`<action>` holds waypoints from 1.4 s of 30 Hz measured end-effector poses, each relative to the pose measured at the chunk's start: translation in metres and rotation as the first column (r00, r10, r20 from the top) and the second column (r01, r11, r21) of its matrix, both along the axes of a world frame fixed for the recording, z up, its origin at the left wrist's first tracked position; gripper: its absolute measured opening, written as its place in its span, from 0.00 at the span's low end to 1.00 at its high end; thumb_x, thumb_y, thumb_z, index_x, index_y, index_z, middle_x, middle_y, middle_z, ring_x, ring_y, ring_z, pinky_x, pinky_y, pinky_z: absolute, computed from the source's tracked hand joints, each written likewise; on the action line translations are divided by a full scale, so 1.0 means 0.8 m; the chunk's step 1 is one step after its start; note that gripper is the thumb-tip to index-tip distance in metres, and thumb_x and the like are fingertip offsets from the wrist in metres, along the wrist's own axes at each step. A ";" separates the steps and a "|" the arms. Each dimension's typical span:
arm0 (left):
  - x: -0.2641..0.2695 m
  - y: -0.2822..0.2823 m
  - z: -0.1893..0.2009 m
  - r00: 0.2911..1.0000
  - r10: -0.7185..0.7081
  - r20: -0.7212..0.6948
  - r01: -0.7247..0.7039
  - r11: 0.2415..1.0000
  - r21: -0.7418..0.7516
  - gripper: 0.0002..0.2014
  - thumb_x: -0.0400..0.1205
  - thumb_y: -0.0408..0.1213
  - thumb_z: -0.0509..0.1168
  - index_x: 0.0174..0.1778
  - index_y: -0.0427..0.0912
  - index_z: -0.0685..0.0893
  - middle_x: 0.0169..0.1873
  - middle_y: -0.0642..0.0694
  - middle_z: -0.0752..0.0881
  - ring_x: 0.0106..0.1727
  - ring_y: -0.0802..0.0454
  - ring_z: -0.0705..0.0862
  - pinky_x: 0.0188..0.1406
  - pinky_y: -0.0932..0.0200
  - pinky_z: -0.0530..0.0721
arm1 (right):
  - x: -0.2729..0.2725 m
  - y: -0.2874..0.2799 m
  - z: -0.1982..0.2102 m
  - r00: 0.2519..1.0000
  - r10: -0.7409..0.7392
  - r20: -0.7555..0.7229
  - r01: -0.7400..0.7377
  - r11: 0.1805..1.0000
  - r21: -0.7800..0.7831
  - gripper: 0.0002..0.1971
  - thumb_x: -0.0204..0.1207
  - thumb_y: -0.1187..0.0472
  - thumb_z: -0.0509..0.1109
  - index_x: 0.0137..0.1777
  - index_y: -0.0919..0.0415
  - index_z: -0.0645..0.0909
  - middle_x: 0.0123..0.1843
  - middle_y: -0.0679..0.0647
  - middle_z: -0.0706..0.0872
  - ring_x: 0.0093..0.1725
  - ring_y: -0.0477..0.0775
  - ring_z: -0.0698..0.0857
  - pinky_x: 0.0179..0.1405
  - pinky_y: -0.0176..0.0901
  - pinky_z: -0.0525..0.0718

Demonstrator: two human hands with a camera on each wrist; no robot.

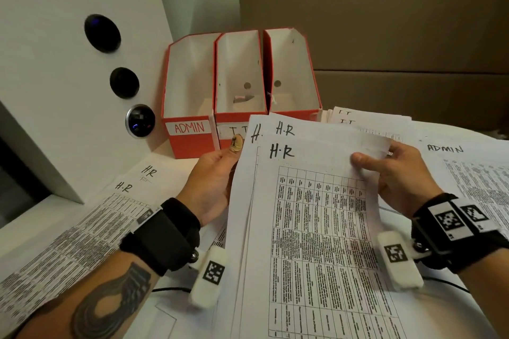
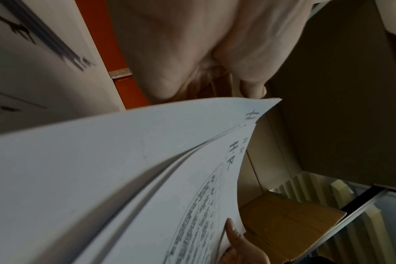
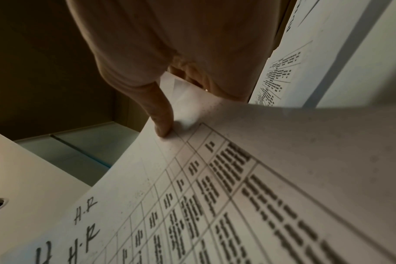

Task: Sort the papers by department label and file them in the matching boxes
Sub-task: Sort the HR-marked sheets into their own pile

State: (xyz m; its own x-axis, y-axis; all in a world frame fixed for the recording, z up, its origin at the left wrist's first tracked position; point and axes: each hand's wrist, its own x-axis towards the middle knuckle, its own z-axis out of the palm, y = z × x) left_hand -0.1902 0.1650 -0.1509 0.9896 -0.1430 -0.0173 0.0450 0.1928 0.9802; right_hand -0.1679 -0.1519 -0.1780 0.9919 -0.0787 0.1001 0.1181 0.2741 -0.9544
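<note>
A sheaf of H.R papers (image 1: 311, 201) with printed tables is lifted above the desk between both hands. My left hand (image 1: 217, 173) grips its left edge, thumb up by the top corner. My right hand (image 1: 396, 170) pinches the top right corner, thumb (image 3: 163, 117) on the front sheet. The wrist views show the same H.R papers (image 2: 129, 178) (image 3: 215, 187) fanned apart. Three red file boxes stand behind: the ADMIN box (image 1: 190, 129), the I.T box (image 1: 239, 74) and a third box (image 1: 294, 74) whose label is hidden.
More H.R sheets (image 1: 91, 217) lie on the desk at left, an ADMIN sheet (image 1: 468, 168) at right, I.T sheets (image 1: 366, 120) behind the held sheaf. A white panel with round knobs (image 1: 124, 82) rises at left. Cardboard cartons (image 1: 385, 36) fill the back.
</note>
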 end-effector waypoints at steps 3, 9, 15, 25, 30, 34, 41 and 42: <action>0.000 -0.002 -0.002 0.997 0.067 0.027 -0.068 0.997 0.032 0.24 0.85 0.56 0.63 0.65 0.43 0.91 0.57 0.39 0.95 0.54 0.42 0.95 0.46 0.51 0.93 | -0.002 0.001 0.000 1.000 0.004 -0.003 -0.004 1.000 0.001 0.61 0.27 0.50 0.98 0.67 0.70 0.84 0.63 0.66 0.92 0.60 0.71 0.92 0.58 0.65 0.92; 0.003 -0.004 -0.003 0.995 0.093 0.033 -0.093 0.996 -0.012 0.26 0.85 0.58 0.62 0.62 0.38 0.91 0.54 0.38 0.95 0.49 0.44 0.95 0.41 0.54 0.92 | -0.005 0.005 0.003 0.999 -0.020 -0.033 0.021 0.999 0.024 0.32 0.57 0.69 0.84 0.65 0.69 0.84 0.62 0.65 0.92 0.61 0.69 0.92 0.57 0.61 0.93; 0.003 -0.002 -0.005 0.998 0.064 0.022 -0.064 0.997 -0.035 0.24 0.84 0.55 0.63 0.66 0.41 0.90 0.59 0.40 0.95 0.57 0.44 0.95 0.48 0.53 0.94 | -0.004 0.006 -0.004 0.997 -0.046 -0.058 0.048 0.998 0.027 0.28 0.63 0.73 0.79 0.67 0.72 0.83 0.62 0.66 0.92 0.61 0.70 0.92 0.58 0.64 0.92; 0.002 -0.002 0.000 0.999 0.046 0.022 -0.045 0.999 -0.028 0.24 0.86 0.55 0.63 0.67 0.42 0.90 0.61 0.40 0.94 0.63 0.39 0.93 0.60 0.45 0.93 | -0.006 0.011 0.003 0.996 -0.053 -0.070 0.056 0.998 0.029 0.27 0.63 0.73 0.78 0.65 0.68 0.84 0.62 0.63 0.93 0.60 0.68 0.93 0.58 0.66 0.91; 0.005 0.000 -0.004 0.997 0.072 0.033 -0.070 0.996 -0.053 0.27 0.88 0.61 0.59 0.67 0.45 0.92 0.63 0.36 0.92 0.64 0.34 0.92 0.71 0.32 0.86 | -0.007 0.011 0.003 0.997 -0.039 -0.071 0.041 0.999 0.034 0.35 0.53 0.68 0.84 0.65 0.68 0.83 0.62 0.63 0.93 0.60 0.68 0.93 0.58 0.65 0.91; 0.005 0.002 -0.007 0.997 0.066 0.043 -0.064 0.997 -0.035 0.25 0.90 0.57 0.60 0.67 0.43 0.91 0.62 0.35 0.93 0.62 0.35 0.93 0.68 0.34 0.88 | -0.005 0.009 0.000 0.997 -0.048 -0.067 0.051 0.998 0.039 0.28 0.63 0.73 0.79 0.66 0.70 0.83 0.62 0.65 0.93 0.61 0.69 0.92 0.59 0.66 0.91; 0.006 0.000 -0.009 0.985 0.143 0.095 -0.144 0.990 -0.004 0.23 0.83 0.55 0.66 0.62 0.43 0.93 0.60 0.40 0.94 0.62 0.39 0.93 0.67 0.38 0.88 | -0.002 0.009 -0.007 0.997 -0.052 -0.051 0.054 0.998 0.036 0.28 0.64 0.74 0.79 0.67 0.72 0.83 0.62 0.67 0.92 0.60 0.70 0.92 0.58 0.64 0.92; 0.006 0.000 -0.010 0.983 0.148 0.112 -0.149 0.989 -0.001 0.20 0.82 0.54 0.66 0.59 0.46 0.94 0.59 0.41 0.95 0.62 0.40 0.93 0.68 0.38 0.88 | -0.001 0.009 -0.008 0.997 -0.050 -0.050 0.052 0.998 0.038 0.28 0.64 0.74 0.79 0.68 0.72 0.83 0.62 0.67 0.92 0.60 0.70 0.92 0.58 0.64 0.92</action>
